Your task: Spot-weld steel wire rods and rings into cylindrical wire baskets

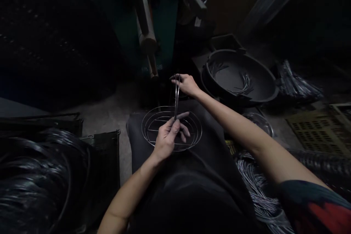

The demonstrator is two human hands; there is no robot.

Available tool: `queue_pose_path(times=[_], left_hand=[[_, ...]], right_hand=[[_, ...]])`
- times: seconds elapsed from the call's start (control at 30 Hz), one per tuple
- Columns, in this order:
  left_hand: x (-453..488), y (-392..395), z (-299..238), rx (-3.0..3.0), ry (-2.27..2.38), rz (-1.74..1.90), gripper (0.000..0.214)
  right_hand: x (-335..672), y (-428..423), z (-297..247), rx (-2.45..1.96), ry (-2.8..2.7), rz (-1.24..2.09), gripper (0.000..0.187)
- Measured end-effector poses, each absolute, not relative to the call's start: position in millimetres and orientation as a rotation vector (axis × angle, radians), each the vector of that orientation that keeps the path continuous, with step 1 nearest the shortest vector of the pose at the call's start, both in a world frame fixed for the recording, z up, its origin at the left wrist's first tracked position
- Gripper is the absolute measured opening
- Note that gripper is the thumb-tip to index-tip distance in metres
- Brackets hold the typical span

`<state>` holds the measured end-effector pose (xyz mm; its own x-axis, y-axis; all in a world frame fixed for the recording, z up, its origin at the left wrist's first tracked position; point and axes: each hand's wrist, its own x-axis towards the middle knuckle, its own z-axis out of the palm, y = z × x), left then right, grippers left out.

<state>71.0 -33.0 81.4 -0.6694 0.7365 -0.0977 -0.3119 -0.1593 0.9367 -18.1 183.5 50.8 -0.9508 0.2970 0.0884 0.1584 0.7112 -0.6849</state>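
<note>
My left hand (168,135) pinches the near end of a narrow metal wire loop (177,97) between thumb and forefinger, its other fingers stretched out. The far end of the loop is held in the fingers of my right hand (186,83), farther from me. Below my left hand, a round wire rack (199,131) with rings and cross bars rests over the dark cloth (189,175) on my lap. My left hand covers part of the rack.
Ahead stands a green machine (166,25) with a rod-like part pointing down. A dark basin (227,73) with bent wires is at right, near a wire bundle (297,80). Wire coils (255,186) lie below my right arm; more wire rings (30,175) and a yellow crate (309,129) flank me.
</note>
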Motion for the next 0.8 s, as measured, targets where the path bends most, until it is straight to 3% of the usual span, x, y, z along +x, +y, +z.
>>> queue_pose_path(times=[0.17,0.33,0.4,0.47,0.6,0.73,0.8], left_hand=[[34,-15,80,0.529,1.499,1.898,0.048],[-3,-29,88,0.701,1.737,1.547,0.045],[-16,-28,87,0.733,1.727,1.514,0.044],[-29,-20,85,0.804,1.770,1.506,0.040],[-44,-6,82,0.976,1.911,1.440,0.036],[-27,-39,67,1.089,2.152,1.355,0.042],[-9,-70,46,1.246,2.253,1.201,0.061]], right_hand=[[-39,189,49,-0.455,-2.872,0.793,0.034],[-6,210,59,-0.405,-2.856,0.843,0.074],[27,203,65,-0.442,-2.763,0.942,0.063],[60,182,68,-0.338,-2.770,1.269,0.041],[91,123,60,-0.154,-2.730,1.927,0.038],[74,109,52,-0.297,-2.495,2.125,0.027],[60,124,55,-0.407,-2.402,2.125,0.030]])
